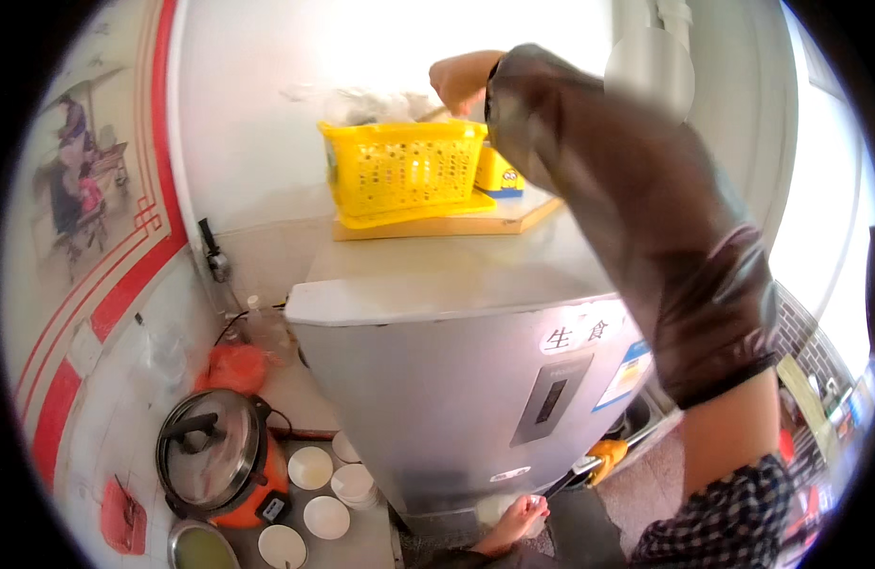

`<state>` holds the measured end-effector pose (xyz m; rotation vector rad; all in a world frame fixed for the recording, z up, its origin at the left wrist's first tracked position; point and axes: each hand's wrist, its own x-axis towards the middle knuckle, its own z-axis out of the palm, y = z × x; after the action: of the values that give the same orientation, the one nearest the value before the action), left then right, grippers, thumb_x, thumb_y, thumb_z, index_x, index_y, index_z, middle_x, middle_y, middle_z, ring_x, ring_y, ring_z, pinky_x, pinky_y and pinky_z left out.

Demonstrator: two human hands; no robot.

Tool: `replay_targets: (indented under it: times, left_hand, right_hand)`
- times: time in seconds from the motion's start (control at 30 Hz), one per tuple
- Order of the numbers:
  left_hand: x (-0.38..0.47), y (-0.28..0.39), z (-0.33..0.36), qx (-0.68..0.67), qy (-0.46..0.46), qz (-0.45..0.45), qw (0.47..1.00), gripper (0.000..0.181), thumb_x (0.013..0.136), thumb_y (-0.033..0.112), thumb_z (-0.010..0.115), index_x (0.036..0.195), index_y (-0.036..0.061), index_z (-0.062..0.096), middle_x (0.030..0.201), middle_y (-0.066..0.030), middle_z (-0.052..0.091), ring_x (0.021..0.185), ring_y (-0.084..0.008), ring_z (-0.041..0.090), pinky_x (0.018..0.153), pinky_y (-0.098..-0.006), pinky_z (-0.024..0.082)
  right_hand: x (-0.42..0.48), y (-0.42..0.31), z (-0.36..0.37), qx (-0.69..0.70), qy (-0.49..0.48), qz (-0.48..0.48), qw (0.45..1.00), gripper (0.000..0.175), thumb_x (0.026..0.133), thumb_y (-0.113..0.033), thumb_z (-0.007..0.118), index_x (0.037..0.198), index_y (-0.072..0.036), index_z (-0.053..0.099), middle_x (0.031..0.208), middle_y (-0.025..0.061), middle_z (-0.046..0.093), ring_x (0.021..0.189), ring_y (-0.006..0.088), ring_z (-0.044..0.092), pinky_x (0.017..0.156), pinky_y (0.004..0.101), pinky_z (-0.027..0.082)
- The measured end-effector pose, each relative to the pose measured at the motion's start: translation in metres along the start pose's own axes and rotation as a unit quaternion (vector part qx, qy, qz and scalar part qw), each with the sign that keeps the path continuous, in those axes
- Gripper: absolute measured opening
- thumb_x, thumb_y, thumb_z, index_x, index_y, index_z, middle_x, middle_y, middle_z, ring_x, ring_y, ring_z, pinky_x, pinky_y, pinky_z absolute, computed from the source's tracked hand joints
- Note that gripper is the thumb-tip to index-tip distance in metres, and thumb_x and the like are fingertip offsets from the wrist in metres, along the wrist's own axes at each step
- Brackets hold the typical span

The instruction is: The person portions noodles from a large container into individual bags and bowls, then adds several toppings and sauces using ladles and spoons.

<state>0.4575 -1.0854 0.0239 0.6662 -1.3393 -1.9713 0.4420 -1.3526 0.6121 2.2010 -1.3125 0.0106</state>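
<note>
My right arm, in a brown glossy oversleeve, reaches up over the refrigerator [437, 398]. My right hand [463, 80] is bent down at the back right rim of a yellow plastic basket [412, 167]. A light brown stick-like piece [432, 114] shows just below the fingers; whether they grip it is unclear. Clear plastic [370, 105] rises above the basket's rim. Low before the refrigerator door, my left hand [515, 523] has its fingers curled around a translucent plastic item [535, 525], whose kind I cannot tell.
The basket stands on a wooden board [423, 229] beside a yellow and blue box [500, 173]. At lower left are an orange cooker with a glass lid [209, 455], white bowls [326, 517], a red plastic bag [234, 368] and an oval metal dish [202, 548]. An orange cloth [607, 461] hangs at right.
</note>
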Motion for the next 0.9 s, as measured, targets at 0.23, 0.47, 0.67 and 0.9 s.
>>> replay_targets:
  times: [0.23,0.47,0.67,0.9]
  left_hand:
    - [0.060,0.011,0.029,0.207,-0.137,0.059,0.967,0.024,0.095,0.019,0.052,0.109,-0.0019,0.050,0.094,-0.0087,0.064,0.087,-0.0149,0.059,0.080,-0.0274,0.045]
    - [0.122,-0.007,0.116,0.009,-0.172,-0.165,0.971,0.025,0.094,0.021,0.053,0.104,-0.0021,0.051,0.085,-0.0079,0.062,0.077,-0.0141,0.059,0.079,-0.0275,0.048]
    - [0.201,-0.077,0.255,0.013,-0.284,-0.181,0.942,0.016,0.096,0.015,0.049,0.101,0.0002,0.053,0.077,-0.0053,0.058,0.072,-0.0136,0.058,0.074,-0.0277,0.050]
    - [0.281,-0.129,0.475,0.231,-0.420,-0.066,0.875,0.015,0.093,0.012,0.051,0.090,-0.0017,0.056,0.071,-0.0069,0.059,0.062,-0.0121,0.058,0.060,-0.0265,0.049]
  right_hand:
    - [-0.201,0.083,-0.013,0.010,0.248,0.033,0.968,0.015,0.083,-0.009,0.055,0.097,-0.005,0.060,0.074,0.0079,0.064,0.062,0.0180,0.059,0.055,0.0312,0.046]
    - [-0.539,0.033,0.096,0.243,0.077,0.324,0.911,0.019,0.091,-0.013,0.050,0.109,-0.006,0.053,0.073,0.0127,0.058,0.067,0.0239,0.060,0.063,0.0355,0.047]
    - [-0.832,-0.069,0.237,0.492,-0.047,0.633,0.595,0.018,0.095,-0.022,0.047,0.097,-0.007,0.058,0.069,0.0064,0.060,0.061,0.0178,0.056,0.057,0.0342,0.045]
    - [-0.926,-0.070,0.300,0.348,0.010,0.741,0.575,0.017,0.088,-0.018,0.053,0.098,-0.005,0.054,0.080,0.0182,0.061,0.079,0.0374,0.060,0.068,0.0435,0.046]
